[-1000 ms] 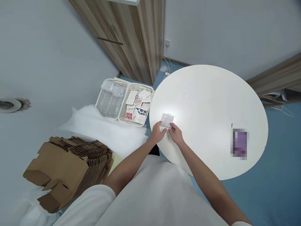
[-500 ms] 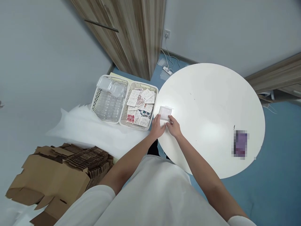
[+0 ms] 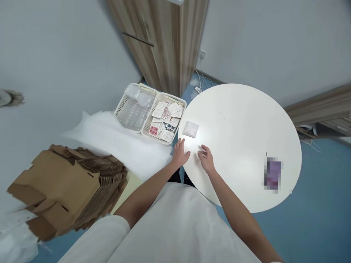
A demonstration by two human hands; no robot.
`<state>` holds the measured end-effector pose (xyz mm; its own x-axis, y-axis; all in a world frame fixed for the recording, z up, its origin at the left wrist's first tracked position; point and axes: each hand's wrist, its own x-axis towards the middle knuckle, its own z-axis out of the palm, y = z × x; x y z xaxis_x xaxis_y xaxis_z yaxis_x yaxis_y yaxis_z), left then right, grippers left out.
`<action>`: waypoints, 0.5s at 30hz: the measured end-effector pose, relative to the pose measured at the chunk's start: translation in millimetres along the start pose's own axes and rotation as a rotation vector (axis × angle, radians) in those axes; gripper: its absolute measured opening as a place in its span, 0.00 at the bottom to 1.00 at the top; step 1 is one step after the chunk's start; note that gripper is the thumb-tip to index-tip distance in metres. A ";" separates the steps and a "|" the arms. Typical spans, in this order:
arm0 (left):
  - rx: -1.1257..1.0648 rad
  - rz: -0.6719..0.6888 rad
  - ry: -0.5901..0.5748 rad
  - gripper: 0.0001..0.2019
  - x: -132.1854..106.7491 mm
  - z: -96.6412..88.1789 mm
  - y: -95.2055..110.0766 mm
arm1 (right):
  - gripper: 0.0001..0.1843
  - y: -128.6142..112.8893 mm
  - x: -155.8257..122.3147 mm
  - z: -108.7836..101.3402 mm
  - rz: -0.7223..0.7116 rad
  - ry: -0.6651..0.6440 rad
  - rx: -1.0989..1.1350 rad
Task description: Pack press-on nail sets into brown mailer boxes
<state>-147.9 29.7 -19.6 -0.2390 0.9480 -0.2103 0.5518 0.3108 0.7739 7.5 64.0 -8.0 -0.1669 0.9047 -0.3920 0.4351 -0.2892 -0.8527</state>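
A small, flat, whitish square packet (image 3: 191, 129) lies near the left edge of the round white table (image 3: 241, 120). Just below it is my left hand (image 3: 181, 153), open, fingers pointing up toward the packet and holding nothing. My right hand (image 3: 206, 158) hovers over the table to the lower right of the packet; its fingers are curved but apart, with nothing between them. Left of the table, a white basket (image 3: 145, 133) holds printed cards with small coloured pieces. Beside it, another white basket (image 3: 118, 108) contains clear plastic cases.
Folded brown cardboard boxes (image 3: 65, 186) are stacked at the lower left, by white sheet material (image 3: 115, 135). A blurred purple object (image 3: 273, 173) rests on the table's right side. Behind stands a wooden cabinet (image 3: 167, 44), with a power strip (image 3: 197, 89) on the floor.
Both hands have let go of the packet and drawn back toward me, moving apart. The packet stays on the table. The camera view has shifted a little.
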 end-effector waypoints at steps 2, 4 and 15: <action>0.016 0.013 0.035 0.30 -24.1 0.7 -1.3 | 0.25 9.8 -12.3 -4.6 -0.002 -0.027 0.008; 0.022 0.002 0.061 0.26 -50.1 1.0 -3.6 | 0.24 17.7 -21.8 -7.1 -0.017 -0.065 0.016; 0.024 -0.113 0.152 0.15 -151.9 -24.8 -14.3 | 0.17 17.1 -56.3 41.0 -0.154 -0.431 0.017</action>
<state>-139.3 -120.4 16.0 -0.4177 0.8861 -0.2009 0.5331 0.4180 0.7356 -11.9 -4.7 -14.6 -0.5830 0.7258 -0.3652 0.3622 -0.1701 -0.9164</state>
